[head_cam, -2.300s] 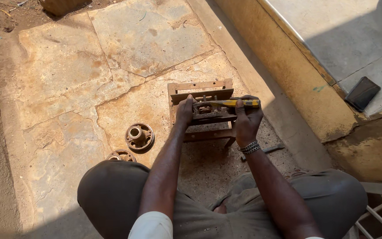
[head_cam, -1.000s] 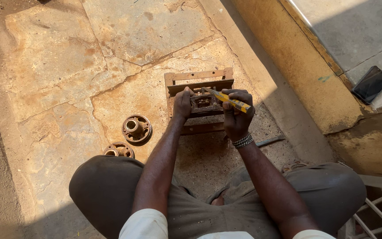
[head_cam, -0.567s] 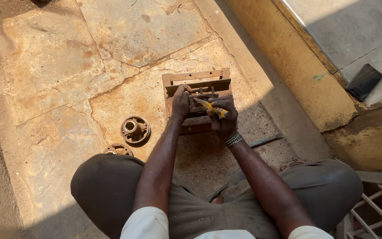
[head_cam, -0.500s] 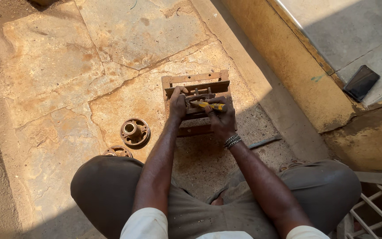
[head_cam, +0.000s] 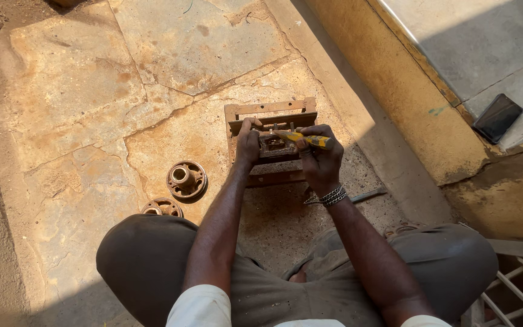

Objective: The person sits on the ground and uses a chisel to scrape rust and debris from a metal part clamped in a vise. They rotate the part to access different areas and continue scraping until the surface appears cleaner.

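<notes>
Rusty rectangular metal frame assembly (head_cam: 272, 142): lies flat on the cracked stone floor (head_cam: 80, 103), just ahead of the crouching person's knees, with both hands on it.
Right hand (head_cam: 321, 160): fingers closed round the yellow-handled screwdriver (head_cam: 305, 138), whose tip angles left into the middle of the frame; a metal bracelet (head_cam: 329, 196) sits on the wrist.
Left hand (head_cam: 248, 142): pressed down on the frame's left side, fingers curled over an inner bar, steadying it.
Step in hand: seemingly working a fastener or small part at the frame's centre with the tool while the other hand braces.
Next move calls for: by my reading, firm downward pressure on the tool and a steady brace, so the tip does not slip off.
Nearby left: a round rusty metal hub (head_cam: 186, 179) lies on the floor, and a second rusty ring-shaped part (head_cam: 161, 208) by the knee.
Further right: a yellow painted kerb (head_cam: 394, 79), and a dark flat phone (head_cam: 497, 118) on the ledge beyond.
</notes>
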